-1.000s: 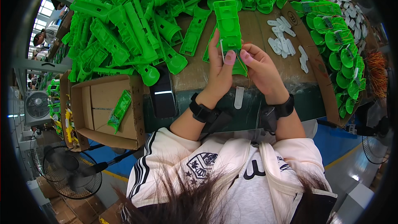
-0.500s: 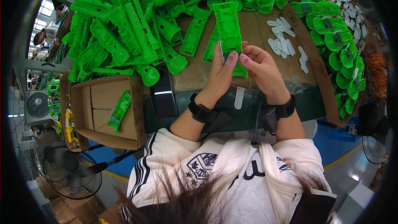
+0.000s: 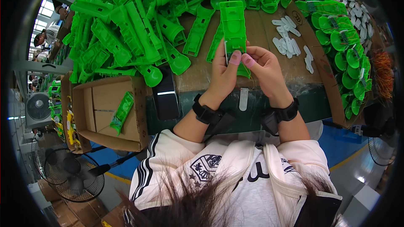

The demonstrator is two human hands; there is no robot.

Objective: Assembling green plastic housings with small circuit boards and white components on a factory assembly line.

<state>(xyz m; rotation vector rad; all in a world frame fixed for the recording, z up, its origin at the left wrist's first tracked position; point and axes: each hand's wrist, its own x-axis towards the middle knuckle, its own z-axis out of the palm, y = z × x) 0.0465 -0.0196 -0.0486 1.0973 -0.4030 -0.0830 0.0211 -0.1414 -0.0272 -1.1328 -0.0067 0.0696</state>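
Between my two hands a green plastic housing (image 3: 234, 23) stands nearly upright, its hollow ribbed side facing me. My left hand (image 3: 224, 73) grips its left edge, thumb on the lower part. My right hand (image 3: 266, 68) closes on the lower right side, its thumb beside the left one. Small parts and thin wires show by the thumbs, but the fingertips hide most of them. Just below, a translucent white strip (image 3: 243, 99) lies on the dark green table edge (image 3: 202, 101). Several white oval pieces (image 3: 287, 44) lie on cardboard to the right.
A big heap of green housings (image 3: 130, 29) covers the far left. At left, a cardboard box (image 3: 90, 132) holds one housing (image 3: 123, 112), beside a dark phone (image 3: 166, 92). On the right, another box (image 3: 328, 86) holds wired green housings (image 3: 347, 59); orange wires (image 3: 382, 73) lie beyond.
The housing has shifted slightly to the right and stands a bit straighter. Both hands keep hold of it, with the thumbs a little moved.
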